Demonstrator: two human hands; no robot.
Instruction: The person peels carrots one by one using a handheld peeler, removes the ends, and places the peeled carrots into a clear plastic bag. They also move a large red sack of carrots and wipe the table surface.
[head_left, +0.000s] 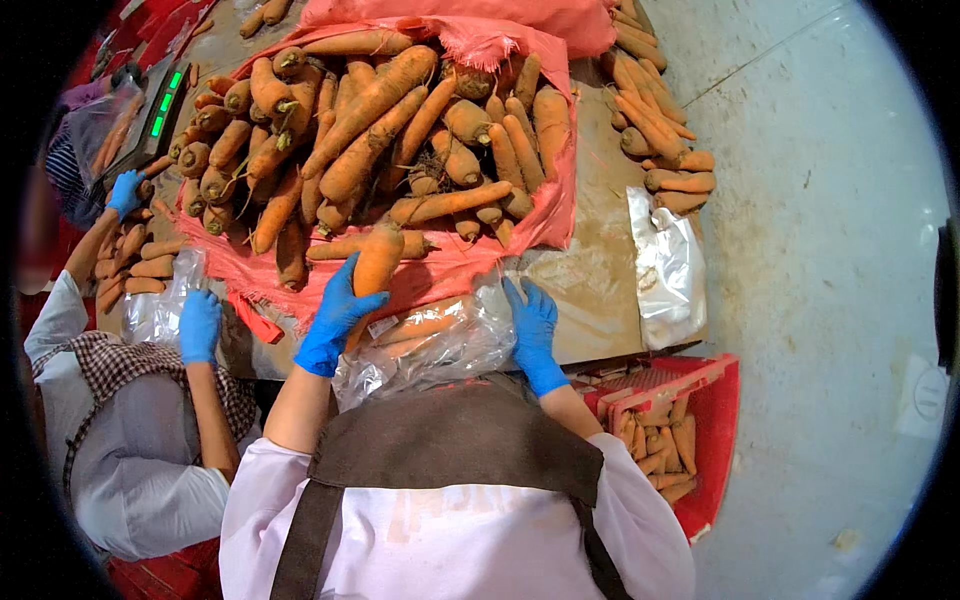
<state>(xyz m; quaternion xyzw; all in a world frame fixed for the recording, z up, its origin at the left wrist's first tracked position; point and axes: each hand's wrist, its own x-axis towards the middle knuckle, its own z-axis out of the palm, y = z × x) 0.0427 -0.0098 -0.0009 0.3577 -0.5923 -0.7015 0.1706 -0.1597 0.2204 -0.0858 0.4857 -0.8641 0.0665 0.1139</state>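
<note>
My left hand (334, 319), in a blue glove, grips a thick carrot (379, 259) held up over the near edge of a pink woven sack. Close in front of my apron lies a clear plastic bag (480, 326) with a few carrots (424, 322) inside and a small white label on it. At the right end of that bag my right hand (536, 330), also gloved in blue, holds its edge; the thumb is hidden. Beyond both hands a large heap of soil-marked carrots (367, 142) fills the opened pink sack (559, 217).
A co-worker's gloved hands (200, 326) are at the left, near a scale with a green display (161, 105) and loose carrots (154, 266). Right of the sack lie more carrots (652, 120) and a stack of plastic bags (670, 274). A red crate (716, 435) holding carrots stands below the table's right edge.
</note>
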